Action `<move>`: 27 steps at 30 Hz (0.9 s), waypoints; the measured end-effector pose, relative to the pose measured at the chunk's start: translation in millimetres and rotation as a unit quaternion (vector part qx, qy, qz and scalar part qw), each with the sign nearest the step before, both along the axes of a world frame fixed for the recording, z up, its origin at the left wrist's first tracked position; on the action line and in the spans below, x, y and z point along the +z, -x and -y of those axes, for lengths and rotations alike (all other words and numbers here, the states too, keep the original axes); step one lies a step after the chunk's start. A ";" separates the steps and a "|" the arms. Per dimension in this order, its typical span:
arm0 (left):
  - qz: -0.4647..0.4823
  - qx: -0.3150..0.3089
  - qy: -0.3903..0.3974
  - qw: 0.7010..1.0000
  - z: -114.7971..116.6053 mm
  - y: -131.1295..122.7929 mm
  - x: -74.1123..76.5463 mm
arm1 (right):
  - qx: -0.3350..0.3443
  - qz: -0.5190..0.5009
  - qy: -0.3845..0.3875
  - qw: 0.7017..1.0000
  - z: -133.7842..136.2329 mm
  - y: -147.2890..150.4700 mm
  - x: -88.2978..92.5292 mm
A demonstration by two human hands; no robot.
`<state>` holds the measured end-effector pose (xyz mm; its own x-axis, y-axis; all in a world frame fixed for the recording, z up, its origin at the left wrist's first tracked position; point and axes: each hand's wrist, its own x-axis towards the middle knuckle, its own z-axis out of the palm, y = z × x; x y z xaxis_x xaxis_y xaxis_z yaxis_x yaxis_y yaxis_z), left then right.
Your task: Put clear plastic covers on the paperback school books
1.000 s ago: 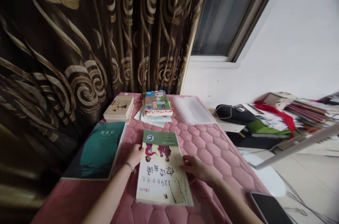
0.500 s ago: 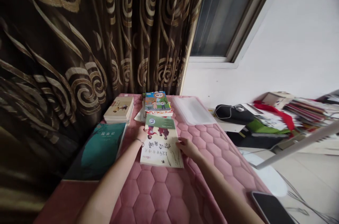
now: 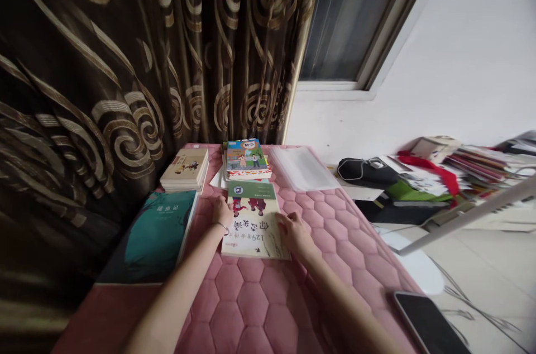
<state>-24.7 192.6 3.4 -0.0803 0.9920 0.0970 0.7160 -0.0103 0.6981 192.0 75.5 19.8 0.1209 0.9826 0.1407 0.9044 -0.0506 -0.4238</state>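
Note:
A cream book (image 3: 253, 231) with a green band lies flat on the pink quilted cover, its printed title upside down from my side. My left hand (image 3: 221, 213), with a thin bracelet at the wrist, grips its left edge. At the opposite edge my right hand (image 3: 294, 231) has its thumb and fingers closed on the book. Just beyond stands a stack of books topped by a blue illustrated textbook (image 3: 244, 156). The fingertips under the cream book are hidden.
Left of the hands are a teal notebook (image 3: 161, 231) and a pile of small tan books (image 3: 185, 167). Clear plastic sleeves (image 3: 304, 168) lie at the back right. A dark tablet-like device (image 3: 429, 320) rests at the right edge. Papers and a black pouch (image 3: 366, 172) lie farther right.
The view has shifted slightly. My right hand's fingers have closed in a little at the book's right edge; the book stays in nearly the same place between both hands.

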 end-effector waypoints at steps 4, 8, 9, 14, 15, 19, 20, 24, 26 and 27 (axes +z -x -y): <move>-0.023 -0.058 -0.059 0.996 24.3 4.3 0.7 | 0.053 0.044 -0.078 0.995 24.3 -2.6 -7.4; -0.044 -0.110 -0.098 0.988 47.3 14.5 6.2 | 0.055 0.038 -0.083 0.994 38.2 -9.1 -18.4; -0.054 -0.123 -0.111 0.985 54.3 16.8 8.7 | 0.045 0.038 -0.079 0.995 39.0 -9.8 -20.1; -0.095 -0.233 -0.155 0.955 108.9 18.3 21.7 | 0.023 0.049 -0.102 0.993 42.4 0.8 -15.9; -0.084 -0.270 -0.146 0.948 121.2 16.7 23.0 | 0.041 0.040 -0.111 0.992 44.9 5.7 -12.8; -0.083 -0.315 -0.126 0.937 151.2 9.6 21.1 | 0.131 -0.042 -0.105 0.985 59.4 30.1 -0.2; -0.090 -0.307 -0.128 0.939 152.5 7.9 19.3 | 0.144 -0.055 -0.101 0.983 62.3 36.3 1.5; -0.115 -0.283 -0.148 0.940 144.6 1.5 10.5 | 0.160 -0.046 -0.116 0.979 63.7 53.5 -1.3; -0.121 -0.279 -0.157 0.940 140.9 -0.8 7.0 | 0.162 -0.034 -0.126 0.978 60.2 56.8 -5.9; -0.120 -0.276 -0.158 0.940 140.1 -1.4 5.8 | 0.162 -0.029 -0.129 0.978 58.5 57.3 -8.1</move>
<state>-23.3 52.5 9.2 0.5011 0.7940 0.3441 0.6768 -0.6074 0.4160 134.6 17.0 11.6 -0.1758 0.9034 0.3911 0.8297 0.3498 -0.4350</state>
